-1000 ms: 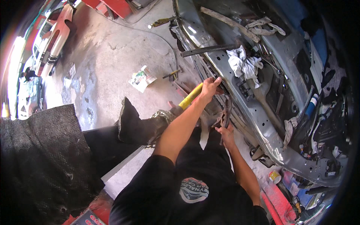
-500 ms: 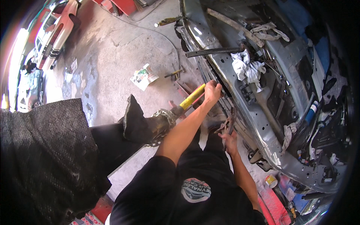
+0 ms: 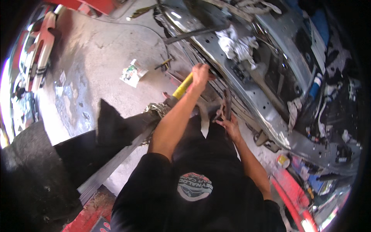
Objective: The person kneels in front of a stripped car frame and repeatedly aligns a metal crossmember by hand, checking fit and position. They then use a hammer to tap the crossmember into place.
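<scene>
My left hand [image 3: 200, 77] is closed at the far end of a yellow cylinder [image 3: 182, 86], beside the car body's sill. The cylinder's near end meets a dark beam [image 3: 123, 125] with a metal chain [image 3: 156, 109] wrapped round it. Lower and to the right, my right hand [image 3: 232, 127] grips a rusty metal clamp [image 3: 226, 104], held upright close to the sill. The fingers partly hide its lower end. The bare grey car body [image 3: 247, 96] runs diagonally along the right of both hands.
White rags [image 3: 237, 44] and a dark bar [image 3: 197, 33] lie on the car body. Paper [image 3: 133, 73] and a T-shaped tool [image 3: 165, 63] are on the concrete floor. A dark heavy cover [image 3: 34, 170] hangs at left. A can [image 3: 283, 161] stands near red parts [image 3: 291, 193].
The view has shifted, so the car body and floor items appear higher and further left. Both hands keep their holds on the cylinder and the clamp.
</scene>
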Demonstrator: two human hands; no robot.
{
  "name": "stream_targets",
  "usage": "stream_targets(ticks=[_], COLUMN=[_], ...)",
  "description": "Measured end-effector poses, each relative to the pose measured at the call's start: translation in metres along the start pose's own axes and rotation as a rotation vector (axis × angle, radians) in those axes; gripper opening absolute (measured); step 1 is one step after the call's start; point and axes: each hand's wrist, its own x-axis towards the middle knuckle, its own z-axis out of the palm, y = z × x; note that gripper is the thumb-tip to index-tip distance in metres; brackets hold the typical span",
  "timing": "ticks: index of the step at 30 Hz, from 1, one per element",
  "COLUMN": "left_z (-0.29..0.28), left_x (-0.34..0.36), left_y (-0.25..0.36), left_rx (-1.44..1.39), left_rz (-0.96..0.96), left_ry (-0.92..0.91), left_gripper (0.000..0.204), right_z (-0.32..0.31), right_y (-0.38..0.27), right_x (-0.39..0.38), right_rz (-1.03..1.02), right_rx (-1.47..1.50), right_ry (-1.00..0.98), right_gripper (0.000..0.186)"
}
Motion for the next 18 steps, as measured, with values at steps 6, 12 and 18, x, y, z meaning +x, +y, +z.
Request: stream_targets(ticks=[6, 12, 18], left_z=[0.010, 0.016, 0.015], left_x=[0.002, 0.010, 0.011], left_y=[0.012, 0.012, 0.013], left_rx=[0.029, 0.045, 0.015], left_rz=[-0.089, -0.067, -0.094], left_ry=[0.007, -0.014, -0.006], left_gripper=[0.049, 0.039, 0.039], right_z=[0.026, 0.034, 0.037], right_y=[-0.045, -0.038, -0.042], right_x=[0.020, 0.037, 0.034], right_rz=[0.083, 0.054, 0.077], right_rx=[0.014, 0.076, 0.034], right_ry=[-0.086, -0.006, -0.008], right_gripper=[0.060, 0.061, 0.064])
